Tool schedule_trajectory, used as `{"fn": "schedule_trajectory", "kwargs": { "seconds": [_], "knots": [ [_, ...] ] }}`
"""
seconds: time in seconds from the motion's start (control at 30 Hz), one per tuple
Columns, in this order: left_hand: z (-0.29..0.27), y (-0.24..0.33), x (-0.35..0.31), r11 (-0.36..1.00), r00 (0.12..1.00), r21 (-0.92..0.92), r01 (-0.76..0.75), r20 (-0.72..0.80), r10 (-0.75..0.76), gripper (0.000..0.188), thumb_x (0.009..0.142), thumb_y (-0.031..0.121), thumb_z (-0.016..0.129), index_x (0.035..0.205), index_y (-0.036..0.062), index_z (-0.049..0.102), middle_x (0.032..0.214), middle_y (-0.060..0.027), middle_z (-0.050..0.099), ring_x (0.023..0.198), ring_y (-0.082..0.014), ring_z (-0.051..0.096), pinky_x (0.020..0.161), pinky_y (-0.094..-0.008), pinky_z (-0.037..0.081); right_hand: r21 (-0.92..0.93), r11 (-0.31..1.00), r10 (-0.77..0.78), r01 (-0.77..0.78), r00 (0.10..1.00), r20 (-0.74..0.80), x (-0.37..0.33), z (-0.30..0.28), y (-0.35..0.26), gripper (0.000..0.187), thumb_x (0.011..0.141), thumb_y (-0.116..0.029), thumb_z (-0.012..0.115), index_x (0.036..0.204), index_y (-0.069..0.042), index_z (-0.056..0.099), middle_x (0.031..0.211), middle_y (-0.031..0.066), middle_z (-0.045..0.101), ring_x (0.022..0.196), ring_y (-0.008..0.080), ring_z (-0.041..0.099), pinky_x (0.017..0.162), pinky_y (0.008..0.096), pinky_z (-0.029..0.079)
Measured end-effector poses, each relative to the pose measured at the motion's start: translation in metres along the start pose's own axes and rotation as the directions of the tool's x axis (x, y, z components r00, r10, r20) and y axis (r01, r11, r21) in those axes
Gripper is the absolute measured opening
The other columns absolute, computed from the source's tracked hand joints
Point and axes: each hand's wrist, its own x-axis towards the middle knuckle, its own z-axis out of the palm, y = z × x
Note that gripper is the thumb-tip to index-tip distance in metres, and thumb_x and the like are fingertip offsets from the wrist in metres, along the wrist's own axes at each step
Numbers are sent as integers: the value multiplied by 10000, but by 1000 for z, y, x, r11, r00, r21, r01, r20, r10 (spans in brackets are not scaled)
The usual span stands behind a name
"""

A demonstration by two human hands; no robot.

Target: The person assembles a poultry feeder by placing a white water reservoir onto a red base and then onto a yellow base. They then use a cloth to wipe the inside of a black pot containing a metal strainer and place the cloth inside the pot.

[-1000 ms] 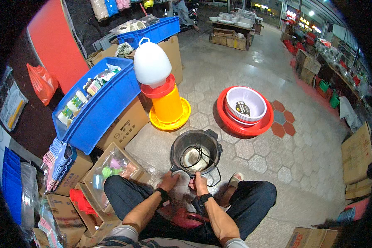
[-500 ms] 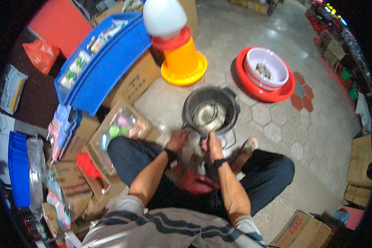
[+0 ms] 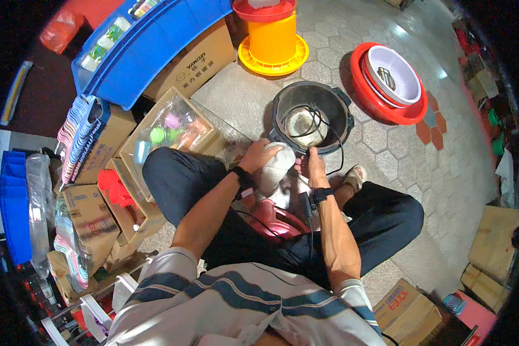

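My left hand [image 3: 258, 155] is closed around the side of a white rounded piece [image 3: 278, 162], whose exact kind I cannot make out. Close beside it, my right hand [image 3: 312, 167] has curled fingers near the pot's rim; what they grip is hidden. Below that hand hangs a slim black handle [image 3: 305, 203] with a cord. A dark round pot [image 3: 282, 98] stands just ahead, a pale disc [image 3: 305, 128] and a looped black cord [image 3: 316, 118] inside it. Between my legs lies a pink-red plastic item [image 3: 279, 219], partly covered.
Ahead stands a yellow feeder-like container [image 3: 271, 40]; to its right are a white basin [image 3: 406, 75] and a red basin [image 3: 360, 81], nested. At left are a blue bin [image 3: 155, 52], a box of colourful items [image 3: 207, 144] and cartons [image 3: 92, 210]. Another carton [image 3: 406, 314] sits at lower right.
My view has shifted, so the pot and basins appear higher and farther right. The white piece under my left hand shows more clearly. Both hands remain close together before the pot.
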Motion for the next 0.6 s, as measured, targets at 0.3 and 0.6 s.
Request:
{"fn": "schedule_trajectory", "kwargs": {
  "seconds": [0.3, 0.6],
  "knots": [
    [6, 0, 32, 951, 986, -296, 92, -105, -128, 565, 834, 243, 795, 1240, -77, 566, 1098, -154, 693, 942, -220, 676, 788, -344, 551, -52, 998, 28, -32, 997, -71, -2, 4, -5, 519, 996, -508, 522, 909, -5, 614, 813, 144, 729, 566, 206, 649, 516, 319, 516],
    [-43, 2, 69, 962, 992, -268, 49, 126, -15, 364, 854, 173, 753, 1099, -91, 697, 928, -117, 735, 774, -200, 686, 733, -324, 537, -119, 992, 45, -51, 998, -50, 2, 1, -3, 575, 972, -568, 459, 980, -19, 632, 871, 127, 742, 693, 223, 689, 645, 342, 527]
  ]
}}
